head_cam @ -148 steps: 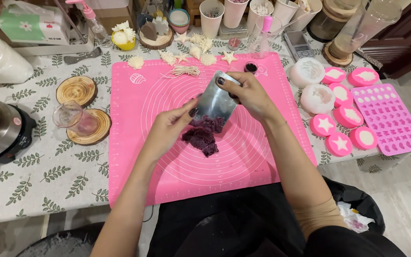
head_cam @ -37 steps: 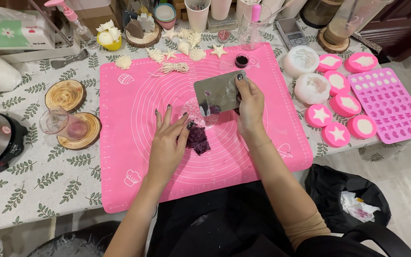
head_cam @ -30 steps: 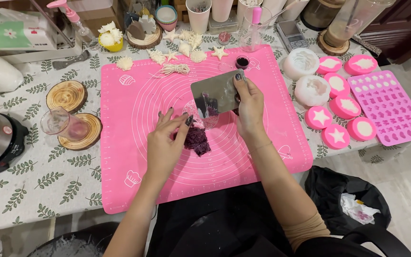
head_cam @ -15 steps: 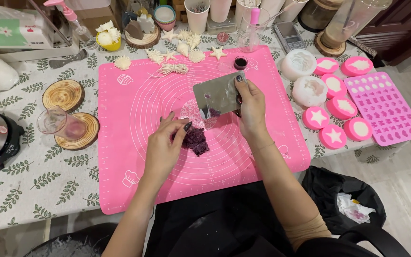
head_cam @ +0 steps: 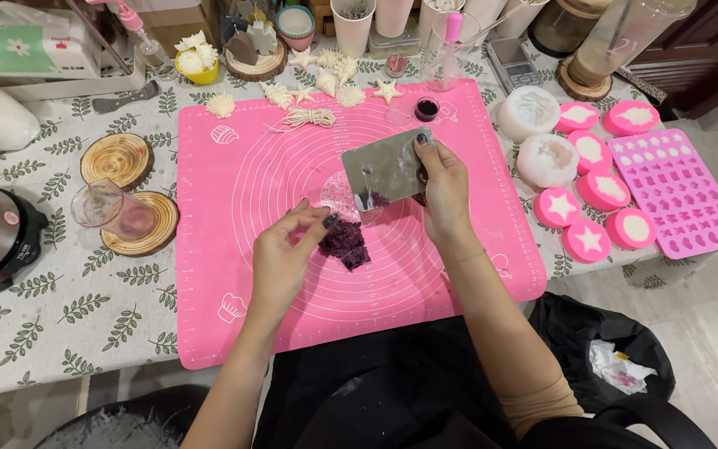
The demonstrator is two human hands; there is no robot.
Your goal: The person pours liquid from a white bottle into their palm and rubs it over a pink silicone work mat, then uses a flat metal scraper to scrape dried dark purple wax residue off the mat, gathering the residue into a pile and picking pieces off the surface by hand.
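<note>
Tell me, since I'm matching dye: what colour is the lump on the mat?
Dark purple lump, clearest in the head view.

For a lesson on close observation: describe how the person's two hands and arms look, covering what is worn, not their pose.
Both forearms are bare, with no sleeves in view. The left hand and right hand have dark-painted fingernails. A thin bracelet circles the right wrist. No gloves or rings are visible.

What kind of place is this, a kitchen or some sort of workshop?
Probably a home craft table, perhaps for soap or wax shapes. A pink silicone mat covers a leaf-print tablecloth, round pink moulds hold white stars, and white shell shapes lie beyond the mat.
</note>
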